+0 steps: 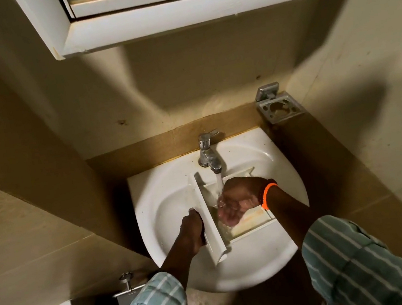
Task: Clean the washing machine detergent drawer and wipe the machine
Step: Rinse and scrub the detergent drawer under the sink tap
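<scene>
One detergent drawer (231,216), one sink (166,205), one tap (208,155) — two hands, left hand (191,233), right hand (239,201); one orange bracelet (267,194)

I have a single head-worn wide-angle view, facing forward and steeply down from above the sink (276,253), close enough that both forearms enter from the bottom edge, with the wall cabinet (173,17) at the top edge; no second view overlaps it.

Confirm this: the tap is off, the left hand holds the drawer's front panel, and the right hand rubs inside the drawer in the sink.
Not quite: the tap is running, as the head view shows. The left hand holds the front panel, and the right hand rubs inside the drawer in the sink.
</scene>
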